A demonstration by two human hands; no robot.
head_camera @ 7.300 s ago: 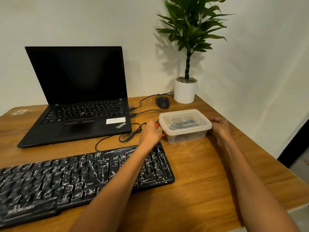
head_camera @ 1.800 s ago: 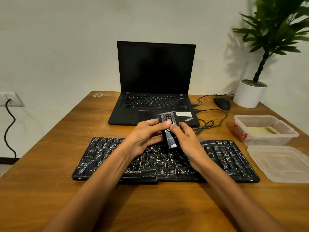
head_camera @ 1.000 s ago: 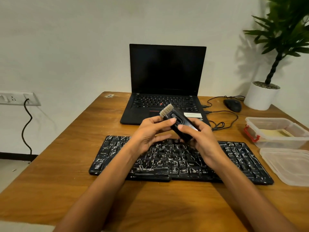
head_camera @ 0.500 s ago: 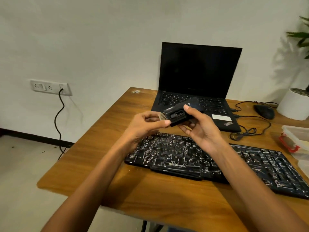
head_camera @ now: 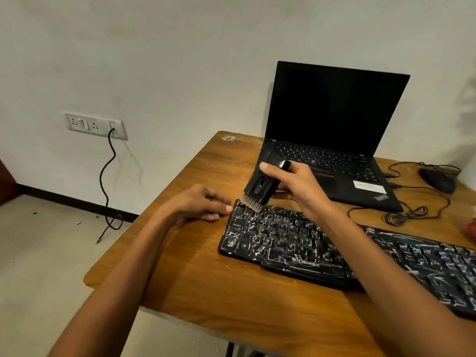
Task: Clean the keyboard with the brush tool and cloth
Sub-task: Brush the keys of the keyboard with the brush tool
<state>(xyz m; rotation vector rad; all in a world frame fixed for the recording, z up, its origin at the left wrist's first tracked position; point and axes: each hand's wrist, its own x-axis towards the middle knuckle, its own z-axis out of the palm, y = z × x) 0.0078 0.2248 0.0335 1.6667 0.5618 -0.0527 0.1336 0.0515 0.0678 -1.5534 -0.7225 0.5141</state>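
The right grip [head_camera: 296,185] grasps the brush [head_camera: 258,186], thumb across the top of its black body and fingers curled behind it. The brush is tilted, bristles [head_camera: 251,206] pointing down and touching the keys at the far left corner of the keyboard [head_camera: 334,253]. The left grip [head_camera: 202,204] is released: it lies palm down on the bench [head_camera: 206,292] with fingers loosely stretched toward the keyboard, and one fingertip [head_camera: 228,208] is right at the keyboard's left end. Whether it touches the edge I cannot tell.

The keyboard is black, its keys streaked all over with white marks, and it carries a ZEBRONICS label on the near edge. It lies flat on the bench, running from beside the left grip out past the right edge of the view.

Behind it stands an open black laptop [head_camera: 332,130] with a dark screen. To the laptop's right, a black mouse [head_camera: 437,180] sits on the bench, and a loosely bundled cable [head_camera: 409,215] lies between the mouse and the keyboard. A small sticker [head_camera: 228,138] marks the far left corner of the bench.

On the wall to the left is a socket plate [head_camera: 95,124], with a black cord [head_camera: 108,176] hanging from it down to the floor [head_camera: 38,253].
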